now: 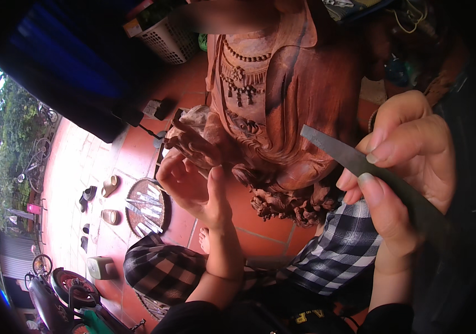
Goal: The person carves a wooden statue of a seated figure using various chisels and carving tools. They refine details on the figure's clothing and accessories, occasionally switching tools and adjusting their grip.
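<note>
In my right hand (410, 150), a flat dark metal chisel (349, 158) is pinched between thumb and fingers. Its slanted tip points up and left, in front of the statue's robe. A reddish-brown carved wooden statue (310, 100) stands before me, with bead necklaces, draped folds and a rough carved base. My left hand (196, 189) is raised beside the statue's carved hand (196, 139), palm up. Its fingers are half curled and the thumb stands apart, with nothing seen between them. Whether its fingertips touch the wood, I cannot tell.
A round woven tray (165, 209) of several flat metal tools lies on the tiled floor (254, 236) to the left. Sandals (110, 217), a small stool (102, 268) and a motorbike (48, 303) are farther left. A white plastic basket (168, 42) stands behind. My knees flank the statue's base.
</note>
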The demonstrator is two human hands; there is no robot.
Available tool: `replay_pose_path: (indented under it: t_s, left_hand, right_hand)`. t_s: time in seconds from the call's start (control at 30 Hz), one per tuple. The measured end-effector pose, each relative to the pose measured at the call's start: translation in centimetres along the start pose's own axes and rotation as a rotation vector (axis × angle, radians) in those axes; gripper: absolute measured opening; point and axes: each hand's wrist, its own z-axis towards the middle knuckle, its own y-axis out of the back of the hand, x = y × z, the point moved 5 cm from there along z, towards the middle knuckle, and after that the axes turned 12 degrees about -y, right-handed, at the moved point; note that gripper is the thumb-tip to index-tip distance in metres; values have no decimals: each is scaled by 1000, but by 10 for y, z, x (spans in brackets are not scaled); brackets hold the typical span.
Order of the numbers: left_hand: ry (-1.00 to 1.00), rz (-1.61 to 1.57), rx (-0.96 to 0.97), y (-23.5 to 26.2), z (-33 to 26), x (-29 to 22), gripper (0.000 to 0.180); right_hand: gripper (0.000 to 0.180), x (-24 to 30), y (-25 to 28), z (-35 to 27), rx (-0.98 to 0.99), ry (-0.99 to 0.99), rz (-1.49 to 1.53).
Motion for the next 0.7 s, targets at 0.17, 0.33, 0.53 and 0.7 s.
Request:
replay_pose_path:
  t_s: [0.17, 0.33, 0.53, 0.7]
  left_hand:
    - [183, -122, 7, -29, 9, -32, 81]
    - [246, -134, 59, -41, 18, -42, 77]
    - [179, 195, 81, -49, 36, -49, 73]
    - [1, 457, 37, -54, 41, -50, 68]
  right_hand:
    - [22, 1, 2, -6, -29, -44, 87]
    - [23, 7, -2, -6, 15, -47, 154]
    - [26, 1, 21, -15, 91, -55, 30]
    - [28, 3, 21, -19, 134, -4, 28]
